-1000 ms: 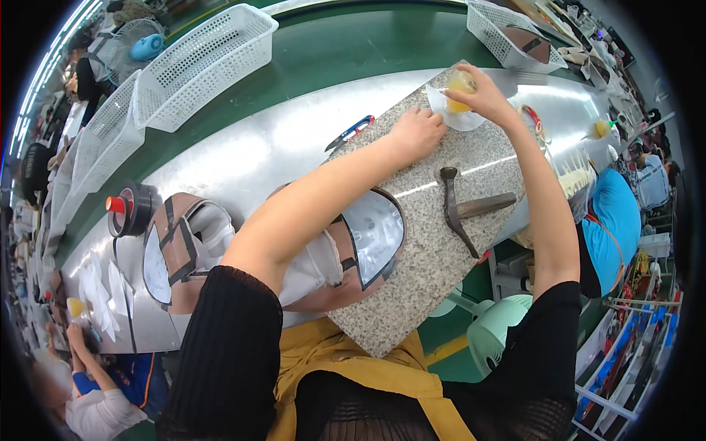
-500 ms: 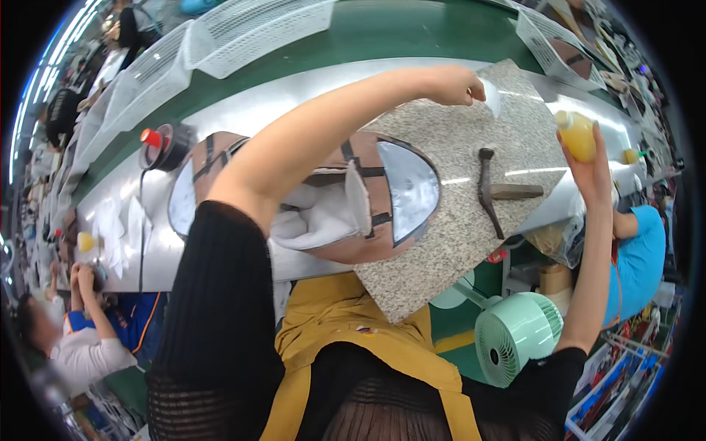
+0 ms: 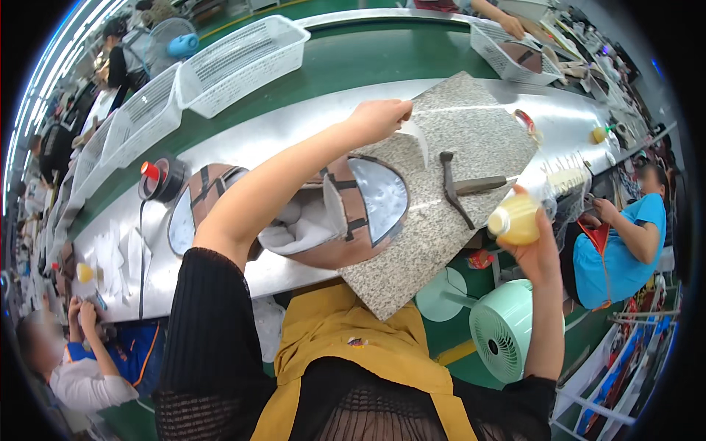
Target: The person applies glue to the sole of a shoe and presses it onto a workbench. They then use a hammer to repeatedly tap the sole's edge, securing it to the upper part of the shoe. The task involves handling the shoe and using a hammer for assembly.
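Observation:
My left hand [image 3: 380, 117] is raised over the grey granite slab [image 3: 471, 140] and pinches a small translucent white piece [image 3: 416, 137] that hangs from its fingers. My right hand [image 3: 535, 241] is off the slab's right edge, shut around a yellow squeeze bottle [image 3: 515, 219]. A brown shoe upper with a silver toe panel [image 3: 346, 213] lies on the slab under my left forearm. A dark hammer [image 3: 460, 185] rests on the slab to the right of the shoe.
A second brown upper [image 3: 193, 209] and a black tape roll with a red cap [image 3: 158, 178] lie on the steel bench. White baskets [image 3: 243, 62] sit on the green conveyor. A green fan [image 3: 504, 331] stands below right. Other people work at the right and lower left.
My right hand has carried the yellow bottle from the slab's far corner down to its right edge. My left hand has lifted the white piece off the slab.

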